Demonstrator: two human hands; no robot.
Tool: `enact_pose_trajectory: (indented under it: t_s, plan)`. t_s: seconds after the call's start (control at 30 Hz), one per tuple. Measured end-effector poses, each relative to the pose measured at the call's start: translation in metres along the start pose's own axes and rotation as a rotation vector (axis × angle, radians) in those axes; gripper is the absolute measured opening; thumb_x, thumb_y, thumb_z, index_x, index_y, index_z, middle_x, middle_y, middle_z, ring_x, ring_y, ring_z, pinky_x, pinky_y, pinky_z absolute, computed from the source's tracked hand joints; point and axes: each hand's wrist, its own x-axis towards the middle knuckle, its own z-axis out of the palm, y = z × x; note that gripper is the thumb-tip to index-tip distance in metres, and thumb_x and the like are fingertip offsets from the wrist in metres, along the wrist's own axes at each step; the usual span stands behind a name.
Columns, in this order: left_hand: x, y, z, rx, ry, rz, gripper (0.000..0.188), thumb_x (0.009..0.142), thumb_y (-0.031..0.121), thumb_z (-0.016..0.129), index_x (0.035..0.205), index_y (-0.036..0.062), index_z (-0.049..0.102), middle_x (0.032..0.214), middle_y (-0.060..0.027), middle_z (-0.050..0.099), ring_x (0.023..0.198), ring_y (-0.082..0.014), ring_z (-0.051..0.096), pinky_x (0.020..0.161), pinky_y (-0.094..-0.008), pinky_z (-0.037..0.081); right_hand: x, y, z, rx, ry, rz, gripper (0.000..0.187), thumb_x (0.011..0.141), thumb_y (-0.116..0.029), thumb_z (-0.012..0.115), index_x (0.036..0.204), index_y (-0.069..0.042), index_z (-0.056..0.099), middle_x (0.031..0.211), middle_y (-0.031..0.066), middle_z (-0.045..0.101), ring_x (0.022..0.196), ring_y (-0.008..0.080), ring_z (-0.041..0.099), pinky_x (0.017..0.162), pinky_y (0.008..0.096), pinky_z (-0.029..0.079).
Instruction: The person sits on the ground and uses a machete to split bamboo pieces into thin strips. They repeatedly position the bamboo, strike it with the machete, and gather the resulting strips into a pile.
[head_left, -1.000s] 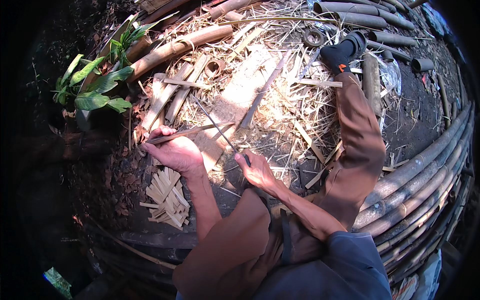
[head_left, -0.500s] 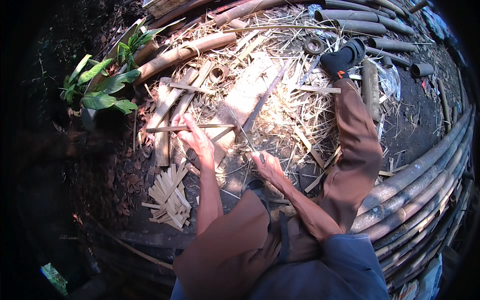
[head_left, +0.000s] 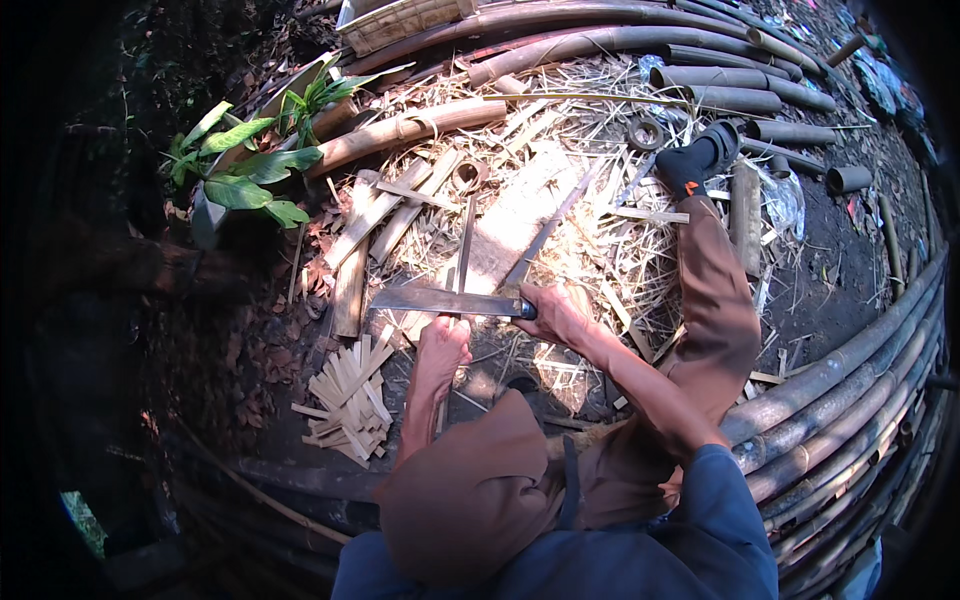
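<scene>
Honestly, our left hand point(head_left: 443, 343) is the bit we'd worry about. Its fingers are curled tight around a slim, dark brown bamboo strip point(head_left: 466, 240), which points away from us, seen against the left side of the sunlit, flat wooden board point(head_left: 502, 238). Our right hand point(head_left: 560, 312) has its fingers wrapped round the dark handle of a broad, long-bladed metal knife point(head_left: 420, 299), and the blade lies sideways across the strip, just beyond the left hand. Can't tell from this angle whether the edge is actually biting in.

So, risks as we see them: if the blade skids on something that narrow, or gets pulled our way, those left fingers are first in line, and our left leg in brown trousers point(head_left: 465, 475) is next. If the strip twists in our grip, we'd expect the blade to wander off line. A wide stroke might clip the long, dark grey flat bar point(head_left: 540, 245) lying nearby. And the loose heap of pale, split slivers point(head_left: 345, 402) beside us would scatter pretty easily if our left arm swung out.
</scene>
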Motion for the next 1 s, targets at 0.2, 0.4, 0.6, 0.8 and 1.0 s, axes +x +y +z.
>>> enact_pose_trajectory:
  t_s: [0.2, 0.4, 0.6, 0.8, 1.0]
  plan:
    - [-0.064, 0.003, -0.001, -0.165, -0.224, -0.137, 0.037, 0.102, 0.021, 0.046, 0.133, 0.0016, 0.046, 0.068, 0.0013, 0.046, 0.051, -0.0069, 0.042, 0.049, -0.0229, 0.042, 0.016, 0.081, -0.057, 0.143, 0.29, 0.381, 0.026, 0.082, -0.031, 0.061, 0.079, -0.005, 0.061, 0.055, 0.0106, 0.059, 0.051, 0.0234, 0.061, 0.05, 0.0407, 0.048]
    - [-0.032, 0.017, 0.006, -0.293, -0.096, -0.106, 0.037, 0.104, 0.034, 0.043, 0.122, 0.0015, 0.048, 0.062, 0.0001, 0.042, 0.047, -0.0077, 0.041, 0.047, -0.0246, 0.043, -0.037, -0.006, -0.009, 0.193, 0.141, -0.114, 0.034, 0.075, -0.032, 0.073, 0.083, -0.006, 0.054, 0.058, 0.0168, 0.056, 0.058, 0.0339, 0.062, 0.057, 0.0441, 0.048]
    - [-0.075, 0.034, -0.001, -0.237, -0.202, -0.003, 0.052, 0.102, 0.033, 0.046, 0.142, 0.0012, 0.037, 0.059, 0.0003, 0.043, 0.038, -0.0063, 0.039, 0.037, -0.0227, 0.039, 0.005, 0.073, -0.046, 0.238, 0.247, 0.445, 0.028, 0.081, -0.031, 0.06, 0.075, -0.004, 0.057, 0.057, 0.0101, 0.057, 0.053, 0.0211, 0.057, 0.054, 0.0387, 0.046]
    - [0.05, 0.005, -0.001, -0.304, 0.181, 0.676, 0.014, 0.102, 0.018, 0.045, 0.098, 0.0051, 0.047, 0.079, -0.0049, 0.055, 0.068, -0.0094, 0.053, 0.069, -0.027, 0.045, -0.04, 0.025, 0.007, 0.476, 0.173, 0.592, 0.038, 0.084, -0.034, 0.062, 0.092, 0.003, 0.061, 0.071, 0.0238, 0.063, 0.07, 0.0325, 0.066, 0.065, 0.0419, 0.049]
    - [0.112, -0.041, -0.013, -0.09, 0.353, 0.599, 0.022, 0.103, 0.012, 0.041, 0.104, -0.003, 0.057, 0.102, -0.0099, 0.064, 0.09, -0.0144, 0.056, 0.083, -0.0286, 0.045, -0.081, -0.003, 0.065, 0.517, 0.247, 0.423, 0.032, 0.089, -0.033, 0.065, 0.107, -0.007, 0.056, 0.069, 0.018, 0.06, 0.063, 0.0351, 0.063, 0.06, 0.0424, 0.047]
